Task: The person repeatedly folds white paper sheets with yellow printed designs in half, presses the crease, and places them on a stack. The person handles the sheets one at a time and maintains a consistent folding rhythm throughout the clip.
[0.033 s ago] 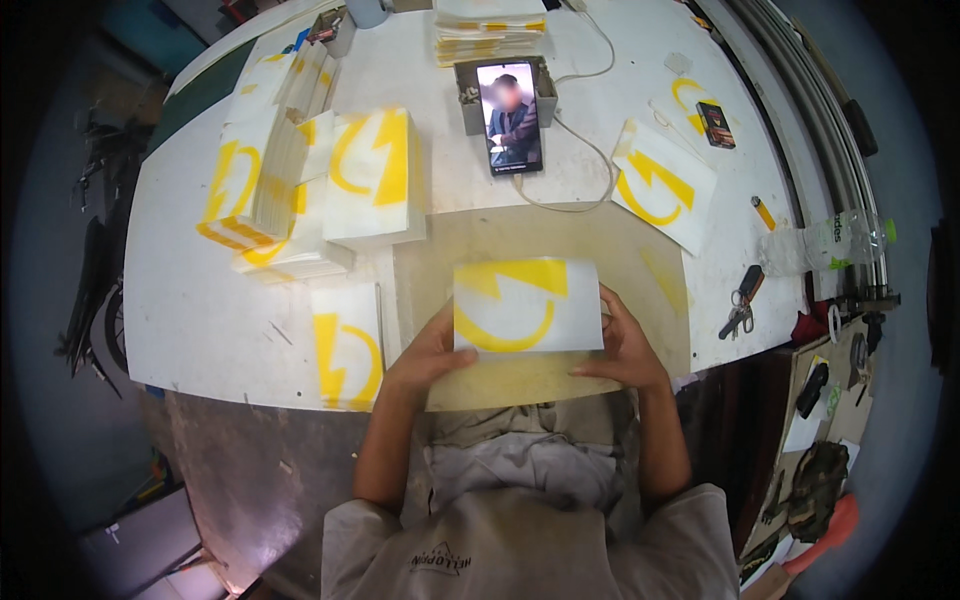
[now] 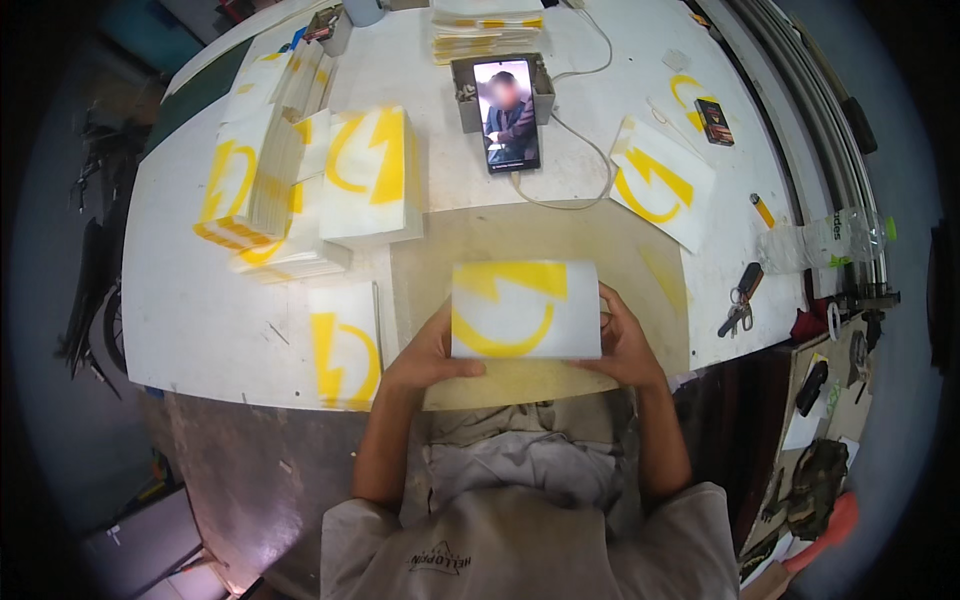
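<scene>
A white printed paper piece (image 2: 525,315) with a yellow arc and bolt shape is held level between my two hands, above the near edge of a yellowish mat (image 2: 540,230). My left hand (image 2: 432,352) grips its left side, thumb along the lower edge. At the opposite side my right hand (image 2: 626,345) holds it the same way. Whether it is one sheet or several together, I cannot tell. Left of my left hand lies a similar printed paper piece (image 2: 344,340) on the white table.
Tall paper stacks (image 2: 375,180) with the same print stand at left, and another stack (image 2: 487,30) at the back. A phone (image 2: 508,115) leans on a grey box, its cable (image 2: 600,170) curving right. Printed paper (image 2: 660,180), keys (image 2: 740,300) and a clear bottle (image 2: 840,240) lie at right.
The held paper's lower edge sits slightly lower, and its face shows a little taller. My left thumb has shifted slightly right and down. Both hands keep their grip.
</scene>
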### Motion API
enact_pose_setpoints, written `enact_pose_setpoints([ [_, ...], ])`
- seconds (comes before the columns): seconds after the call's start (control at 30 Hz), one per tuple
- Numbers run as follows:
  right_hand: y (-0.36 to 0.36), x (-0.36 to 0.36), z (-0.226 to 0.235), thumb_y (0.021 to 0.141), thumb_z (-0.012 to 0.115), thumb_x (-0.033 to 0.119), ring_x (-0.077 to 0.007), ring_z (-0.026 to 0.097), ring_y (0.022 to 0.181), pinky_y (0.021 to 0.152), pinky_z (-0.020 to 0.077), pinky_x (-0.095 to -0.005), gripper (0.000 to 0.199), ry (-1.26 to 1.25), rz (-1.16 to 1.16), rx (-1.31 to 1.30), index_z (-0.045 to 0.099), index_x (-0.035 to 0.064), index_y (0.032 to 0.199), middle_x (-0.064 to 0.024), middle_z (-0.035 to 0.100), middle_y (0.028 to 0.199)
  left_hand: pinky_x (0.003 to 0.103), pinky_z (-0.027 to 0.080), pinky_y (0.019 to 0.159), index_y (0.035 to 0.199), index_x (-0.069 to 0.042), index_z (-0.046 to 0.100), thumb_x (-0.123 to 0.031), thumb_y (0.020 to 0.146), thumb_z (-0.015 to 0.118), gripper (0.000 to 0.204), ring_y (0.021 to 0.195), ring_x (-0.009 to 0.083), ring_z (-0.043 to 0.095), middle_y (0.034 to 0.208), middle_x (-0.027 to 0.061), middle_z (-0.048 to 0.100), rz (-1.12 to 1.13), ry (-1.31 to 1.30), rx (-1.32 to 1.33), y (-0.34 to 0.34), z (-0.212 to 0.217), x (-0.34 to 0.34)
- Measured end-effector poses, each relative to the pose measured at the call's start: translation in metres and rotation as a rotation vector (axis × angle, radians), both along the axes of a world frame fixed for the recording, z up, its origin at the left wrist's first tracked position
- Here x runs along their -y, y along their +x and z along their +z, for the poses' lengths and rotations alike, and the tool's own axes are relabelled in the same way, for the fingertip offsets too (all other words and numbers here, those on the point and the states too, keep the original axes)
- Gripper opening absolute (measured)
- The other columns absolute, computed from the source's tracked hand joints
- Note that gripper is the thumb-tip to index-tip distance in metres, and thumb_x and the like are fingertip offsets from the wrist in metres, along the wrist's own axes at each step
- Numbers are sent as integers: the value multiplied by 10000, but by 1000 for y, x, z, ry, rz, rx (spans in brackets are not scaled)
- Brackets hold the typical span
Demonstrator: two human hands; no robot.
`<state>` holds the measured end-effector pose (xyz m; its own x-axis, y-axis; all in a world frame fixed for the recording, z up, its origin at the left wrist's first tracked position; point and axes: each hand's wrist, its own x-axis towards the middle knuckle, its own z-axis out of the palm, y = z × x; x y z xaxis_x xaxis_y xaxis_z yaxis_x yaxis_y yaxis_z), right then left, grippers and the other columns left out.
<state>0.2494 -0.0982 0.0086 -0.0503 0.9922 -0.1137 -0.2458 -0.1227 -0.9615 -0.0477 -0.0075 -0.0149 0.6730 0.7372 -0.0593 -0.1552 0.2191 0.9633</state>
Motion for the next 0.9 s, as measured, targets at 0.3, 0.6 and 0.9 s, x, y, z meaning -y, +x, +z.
enact_pose_setpoints([
  [0.3,17,-10,-10,965,726,82,-202,701,1115,1026,534,-368,571,-187,-108,-265,490,-42,1470,-142,730,1213,335,494,1073,1477,11,486,116,883,745,657,1231,174,638,1340,94,671,122,-192,-175,18,24,11],
  [0.6,22,-67,-34,1080,571,318,-276,681,1205,1057,534,-415,489,-411,41,-699,574,-56,1395,-178,675,1352,318,509,1023,1435,16,552,96,871,774,612,1161,137,659,1276,72,712,19,-83,-195,9,17,9],
  [0.9,25,-47,-44,1083,559,377,-273,626,1304,1118,492,-429,580,-237,135,-590,495,-43,1478,-180,615,1443,296,527,940,1214,28,736,-8,918,788,303,1035,105,663,1140,87,777,21,130,-313,12,22,19],
])
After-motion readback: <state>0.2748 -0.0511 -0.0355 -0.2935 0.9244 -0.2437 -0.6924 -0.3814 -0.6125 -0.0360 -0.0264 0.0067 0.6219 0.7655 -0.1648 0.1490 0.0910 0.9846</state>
